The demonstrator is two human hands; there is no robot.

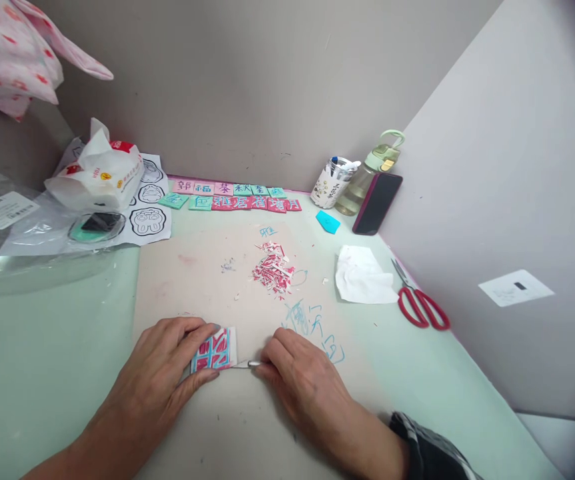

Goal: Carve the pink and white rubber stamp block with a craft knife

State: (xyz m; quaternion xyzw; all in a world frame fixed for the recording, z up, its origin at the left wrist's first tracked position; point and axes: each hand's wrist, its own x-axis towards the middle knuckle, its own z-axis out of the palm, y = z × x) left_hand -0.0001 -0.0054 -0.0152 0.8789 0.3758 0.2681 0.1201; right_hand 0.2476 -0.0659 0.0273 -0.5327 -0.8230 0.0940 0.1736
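My left hand (pixel 167 360) is closed on a small square carving block (pixel 212 351), thumb along its near edge and fingers over its left side. The block's face shows red and white patches with blue drawn lines. In my right hand (pixel 297 373) is a thin craft knife (pixel 253 364), gripped close to its blade. The blade's tip meets the block's near right corner. Most of the knife's handle is hidden by my fingers. Beyond the hands lies a heap of red and white shavings (pixel 273 270) on the beige board (pixel 192 267).
Carved character tiles (pixel 242 203) line the board's back. A tissue pack (pixel 102 173) and plastic bag (pixel 32 220) are at left. At right are a pen jar (pixel 331 187), water bottle (pixel 354 190), phone (pixel 378 204), blue piece (pixel 328 222), crumpled tissue (pixel 364 277) and red-handled scissors (pixel 422 307).
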